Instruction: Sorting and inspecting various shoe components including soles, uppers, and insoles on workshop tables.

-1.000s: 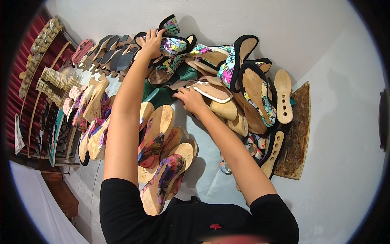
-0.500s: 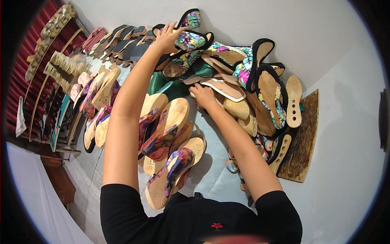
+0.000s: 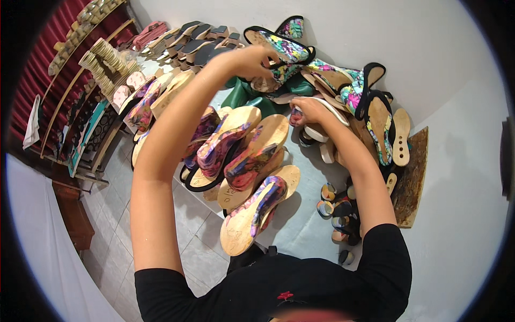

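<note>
My left hand (image 3: 256,61) reaches over the far pile, its partly bent fingers apart beside a floral wedge sandal (image 3: 288,49) with black edging. No held thing shows in it. Lower and to its right, my right hand (image 3: 312,111) is closed at a white-edged sandal (image 3: 317,133); the hand hides much of the grip, and a small multicoloured patch shows at its fingertips. Green wedge shoes (image 3: 235,96) lie between and behind the hands. To the right, another floral sandal (image 3: 380,126) leans with its sole pad showing.
Purple-pink floral wedge sandals (image 3: 257,206) stand in rows below my left hand. Dark-soled shoes (image 3: 197,45) line the back wall. A wooden board (image 3: 418,182) leans at right near small round-ended heels (image 3: 343,220). Racks with stacked soles (image 3: 104,67) stand far left.
The view has shifted, so the shoes sit further right. My left hand's spread fingers have bent inward. White-edged sandals by my right hand have tilted up from lying flatter.
</note>
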### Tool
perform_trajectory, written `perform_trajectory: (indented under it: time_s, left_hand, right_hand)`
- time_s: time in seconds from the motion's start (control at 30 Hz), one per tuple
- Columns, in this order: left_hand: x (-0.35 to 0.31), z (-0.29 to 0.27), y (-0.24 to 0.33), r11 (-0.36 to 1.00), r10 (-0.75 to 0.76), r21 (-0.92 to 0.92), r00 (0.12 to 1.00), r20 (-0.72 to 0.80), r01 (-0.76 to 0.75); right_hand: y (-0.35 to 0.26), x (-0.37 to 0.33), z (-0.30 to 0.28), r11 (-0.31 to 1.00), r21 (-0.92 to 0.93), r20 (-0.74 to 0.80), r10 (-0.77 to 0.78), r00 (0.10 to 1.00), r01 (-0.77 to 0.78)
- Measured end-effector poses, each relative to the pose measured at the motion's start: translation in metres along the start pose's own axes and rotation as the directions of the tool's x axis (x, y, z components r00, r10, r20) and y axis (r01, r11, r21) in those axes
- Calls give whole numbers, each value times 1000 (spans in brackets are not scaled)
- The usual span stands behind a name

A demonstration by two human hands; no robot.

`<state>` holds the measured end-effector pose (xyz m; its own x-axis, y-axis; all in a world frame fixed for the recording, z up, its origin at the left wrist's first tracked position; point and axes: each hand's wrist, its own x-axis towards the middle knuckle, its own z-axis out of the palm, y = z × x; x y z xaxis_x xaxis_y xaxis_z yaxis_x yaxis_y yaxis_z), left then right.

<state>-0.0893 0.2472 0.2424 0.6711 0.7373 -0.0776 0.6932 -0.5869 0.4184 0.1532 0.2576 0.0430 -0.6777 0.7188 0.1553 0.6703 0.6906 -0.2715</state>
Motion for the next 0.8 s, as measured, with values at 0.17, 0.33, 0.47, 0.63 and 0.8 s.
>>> perform_trajectory:
  time_s: [0.17,0.33,0.47,0.63,0.8]
  left_hand:
    - [-34,15,-9,994,74,80,997,17,-75]
    - [-59,8,-20,997,71,39,997,8,-71]
    - [-49,16,-33,999,40,-35,999,-33,-41]
    - [-48,19,-17,993,61,-103,997,-47,-66]
    - [-72,27,29,970,194,-136,978,-70,-202]
  right_hand:
    - [2,14,-28,986,113,6,123,992,-123]
    - [19,33,-122,768,586,-140,411,901,-259]
    - [2,32,-148,867,411,-278,414,867,-282]
    - [-36,-1,-155,923,274,-425,369,827,-271]
    - [-67,-43,-152,933,281,-523,346,779,-226]
